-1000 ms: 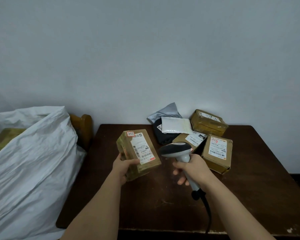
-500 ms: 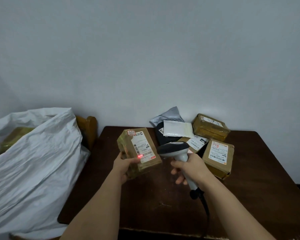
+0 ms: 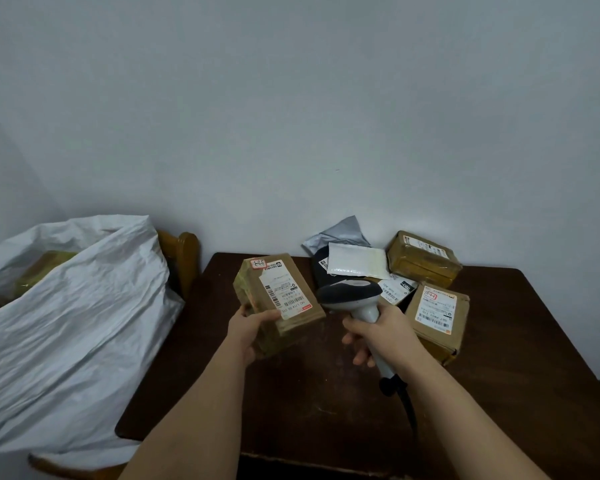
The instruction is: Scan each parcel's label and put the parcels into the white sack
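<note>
- Parcel (image 3: 278,299), a brown box with a white label (image 3: 286,293) on its top face, sits at the centre of the frame, held up above the tabletop (image 3: 326,393) and tilted with the label facing up.
- The left hand (image 3: 252,329) grips the box at its lower left corner, thumb curled over the top edge near the label and fingers underneath.
- Half a second ago a red dot of light showed on the label near the thumb; now the dot is gone and the label is plain.
- The right hand (image 3: 381,336) is wrapped round the pale handle of the scanner (image 3: 355,299), whose dark head points left at the box, just beside its right edge. That grip matches the earlier frames.
- A black cable (image 3: 407,407) hangs from the handle's lower end toward the lower edge of the frame.
- The box and scanner stand in nearly the same relation as before; the scanner head is a touch closer to the label's lower edge.
- Behind the hands, in the centre right of the frame, the pile on the tabletop has not changed: a grey bag (image 3: 340,232), a white envelope (image 3: 357,261), a black bag (image 3: 321,271), and three brown boxes, each showing a label.
- The white sack (image 3: 70,323) fills the left of the frame, its mouth open at upper left, with a brown parcel (image 3: 40,268) seen inside.
- A wooden chair (image 3: 181,258) stands between sack and tabletop.
</note>
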